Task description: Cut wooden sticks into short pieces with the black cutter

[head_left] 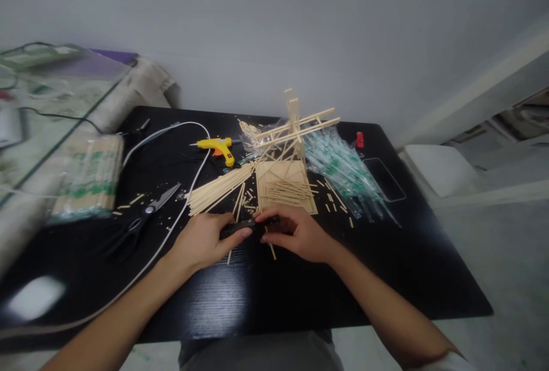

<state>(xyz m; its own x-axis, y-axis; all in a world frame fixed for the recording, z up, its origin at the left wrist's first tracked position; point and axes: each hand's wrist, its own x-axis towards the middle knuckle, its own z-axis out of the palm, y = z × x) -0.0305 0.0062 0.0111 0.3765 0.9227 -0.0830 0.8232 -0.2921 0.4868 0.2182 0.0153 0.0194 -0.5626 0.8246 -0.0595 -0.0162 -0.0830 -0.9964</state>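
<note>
Near the front of the sticks, my left hand is closed around one end of a slim black object, whose kind I cannot make out. The fingers of my right hand close on its other end. Just beyond lies a flat panel of thin wooden sticks with loose sticks across it. Behind that stands a frame of joined wooden sticks. A fanned bundle of wooden sticks lies left of the panel, and small cut pieces are scattered around my hands.
A yellow glue gun and black-handled scissors lie left, by a white cable. Packed sticks sit at far left. Green-white plastic wrappers, a phone-like dark slab and a red lighter-like item lie right.
</note>
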